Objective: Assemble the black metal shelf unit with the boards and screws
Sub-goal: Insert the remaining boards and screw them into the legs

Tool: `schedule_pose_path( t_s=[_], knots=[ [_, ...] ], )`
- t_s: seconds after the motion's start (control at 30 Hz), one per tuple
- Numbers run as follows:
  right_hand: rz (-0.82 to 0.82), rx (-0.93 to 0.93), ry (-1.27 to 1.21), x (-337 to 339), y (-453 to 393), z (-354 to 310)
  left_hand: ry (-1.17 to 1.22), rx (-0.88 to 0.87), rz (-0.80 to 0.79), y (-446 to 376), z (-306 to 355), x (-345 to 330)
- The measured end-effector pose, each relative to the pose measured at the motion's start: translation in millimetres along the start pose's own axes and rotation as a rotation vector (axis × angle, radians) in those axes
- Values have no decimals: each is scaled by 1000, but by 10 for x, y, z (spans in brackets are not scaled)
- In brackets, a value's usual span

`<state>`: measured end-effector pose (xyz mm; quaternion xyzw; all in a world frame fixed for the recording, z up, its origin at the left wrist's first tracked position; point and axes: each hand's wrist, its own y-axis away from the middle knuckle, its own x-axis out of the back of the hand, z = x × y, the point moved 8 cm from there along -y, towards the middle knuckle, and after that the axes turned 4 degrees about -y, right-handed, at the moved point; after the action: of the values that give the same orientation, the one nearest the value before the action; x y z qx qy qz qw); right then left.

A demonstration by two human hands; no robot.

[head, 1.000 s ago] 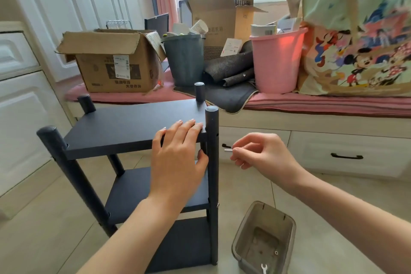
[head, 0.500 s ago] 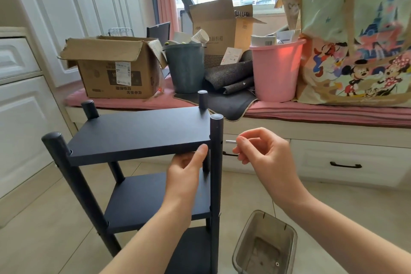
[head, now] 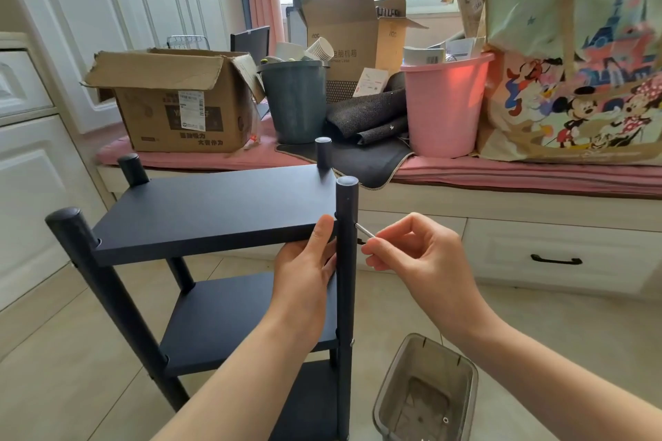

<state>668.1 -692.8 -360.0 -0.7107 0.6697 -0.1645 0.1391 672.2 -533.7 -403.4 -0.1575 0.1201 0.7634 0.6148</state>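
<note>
Black shelf (head: 215, 211) stands nearly built, three boards in; left hand (head: 304, 268) grips the top board, right hand (head: 412, 254) pinches a screw (head: 363, 231) at the post (head: 346, 261).

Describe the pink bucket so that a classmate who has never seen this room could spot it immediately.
Start at the long window bench with its pink cushion, behind the black shelf unit. The pink bucket stands on it between a dark rolled mat and a large cartoon-printed bag. The only other bucket there is grey-blue.
</note>
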Motion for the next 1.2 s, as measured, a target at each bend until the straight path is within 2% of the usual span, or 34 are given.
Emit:
schedule_pose_path(
  t_s=[0.27, 0.73, 1.2],
  knots=[
    [-1, 3, -56, -20, -22, 5, -31, -23, -54, -7, 23, 9],
    [-31, 89, 91, -56, -39, -75, -100, -26, -114, -42, 7, 57],
    [-38, 147, 206, -129, -68, -133, -82, 3, -33, -45, -7, 128]
  ],
)
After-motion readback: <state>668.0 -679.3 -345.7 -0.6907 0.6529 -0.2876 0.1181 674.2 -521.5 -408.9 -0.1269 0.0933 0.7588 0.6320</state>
